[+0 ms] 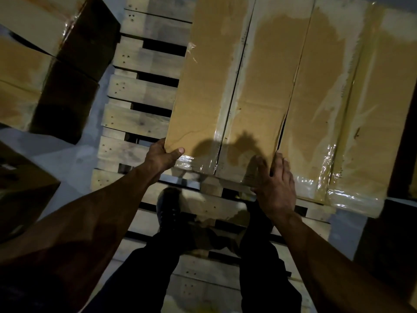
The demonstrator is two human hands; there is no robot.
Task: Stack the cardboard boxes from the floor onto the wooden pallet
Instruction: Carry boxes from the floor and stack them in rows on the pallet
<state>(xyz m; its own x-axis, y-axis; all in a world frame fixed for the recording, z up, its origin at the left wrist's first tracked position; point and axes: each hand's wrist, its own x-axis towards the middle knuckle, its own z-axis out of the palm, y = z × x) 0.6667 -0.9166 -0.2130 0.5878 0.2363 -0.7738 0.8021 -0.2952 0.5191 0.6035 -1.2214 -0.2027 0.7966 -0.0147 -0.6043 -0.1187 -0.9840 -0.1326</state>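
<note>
Nearest the lens: two bare forearms reaching forward over dark trousers and a dark shoe [168,206], which stands on the pale slatted wooden pallet [140,91].

Left hand [161,158]: grips the near left corner of the long brown cardboard box with a taped centre seam [228,86], thumb on top, fingers curled round the side wall.

Right hand [276,184]: fingers fairly straight, pressed flat over the near right corner of the same box, beside the gap to the second tape-wrapped brown cardboard box [352,109].

Box position: lying on the pallet, long axis running straight away from the person, near end just ahead of both hands. Neighbour box lies parallel, touching or nearly so.

Judgement: box being squared against its neighbour; a rightward push from the left hand would close the gap.

More brown cardboard boxes [52,64] stand stacked left of the pallet, awaiting transfer.
</note>
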